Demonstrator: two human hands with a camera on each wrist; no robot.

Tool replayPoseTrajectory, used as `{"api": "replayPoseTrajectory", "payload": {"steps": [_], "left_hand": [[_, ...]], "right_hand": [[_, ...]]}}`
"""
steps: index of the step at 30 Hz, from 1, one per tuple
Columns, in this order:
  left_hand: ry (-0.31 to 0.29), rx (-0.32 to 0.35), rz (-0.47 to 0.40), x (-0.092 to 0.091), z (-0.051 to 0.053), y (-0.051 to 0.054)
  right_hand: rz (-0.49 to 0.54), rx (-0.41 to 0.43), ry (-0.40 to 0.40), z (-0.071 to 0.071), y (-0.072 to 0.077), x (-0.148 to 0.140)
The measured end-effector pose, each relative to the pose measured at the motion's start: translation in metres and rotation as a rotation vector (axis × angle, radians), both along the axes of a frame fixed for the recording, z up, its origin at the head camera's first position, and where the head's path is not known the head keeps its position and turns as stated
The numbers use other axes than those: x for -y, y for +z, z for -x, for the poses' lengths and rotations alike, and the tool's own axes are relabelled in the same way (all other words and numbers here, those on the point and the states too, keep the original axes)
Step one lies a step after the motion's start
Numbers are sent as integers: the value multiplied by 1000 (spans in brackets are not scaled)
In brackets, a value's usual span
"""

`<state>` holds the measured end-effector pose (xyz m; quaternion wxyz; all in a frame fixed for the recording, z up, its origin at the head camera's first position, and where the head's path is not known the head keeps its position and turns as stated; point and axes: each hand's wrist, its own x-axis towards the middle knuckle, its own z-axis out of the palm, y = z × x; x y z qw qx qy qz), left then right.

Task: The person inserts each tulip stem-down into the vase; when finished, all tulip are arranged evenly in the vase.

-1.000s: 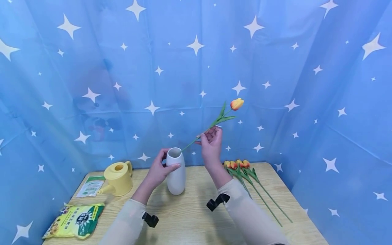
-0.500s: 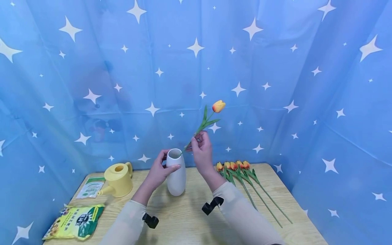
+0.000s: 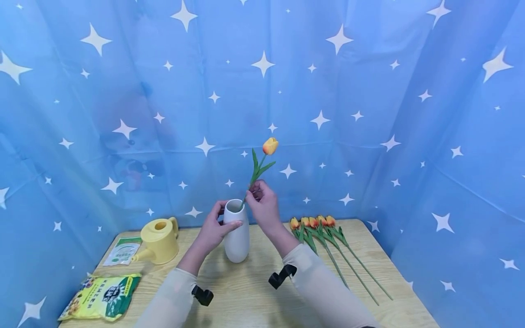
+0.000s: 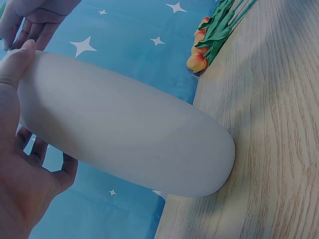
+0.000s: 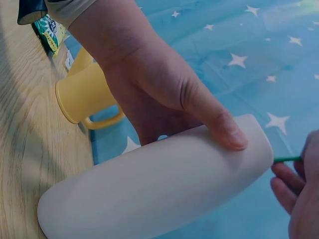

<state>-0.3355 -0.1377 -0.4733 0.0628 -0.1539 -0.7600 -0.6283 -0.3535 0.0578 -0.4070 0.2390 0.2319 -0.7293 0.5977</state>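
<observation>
You've got your left hand [image 3: 215, 228] wrapped round the smooth white vase [image 3: 238, 243], upright on the wood-grain table [image 3: 246, 296], and your right hand [image 3: 264, 205] pinching the orange-yellow tulip [image 3: 270, 146], stem end inside the mouth. Flower's probably light and bendy, so pinch mid-stem; vase looks slippery, maybe breakable.

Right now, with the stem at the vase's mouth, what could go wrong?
The vase might tip if the stem pushes sideways: the left hand grips only its upper part. The held tulip's leaves, just above the right hand, might snag on the rim. The right sleeve, overlapping the loose tulips in the head view, could nudge them.
</observation>
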Motion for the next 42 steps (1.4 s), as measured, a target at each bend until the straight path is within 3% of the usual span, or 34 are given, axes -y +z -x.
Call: {"api": "replayPoseTrajectory", "payload": {"steps": [13,24,30,42], "left_hand": [[-6,4,-8,0,0,-1],[-9,11,-12,-1,0,0],[-11,11,-10,0,0,-1],[-13,8,8,1,2,-2]], "right_hand": [[-81,-5,-58,1,0,6],[-114,60,-20,-3,3,8],[-188,91,8,-4,1,10],[-372,32,-5,-3,8,13]]}}
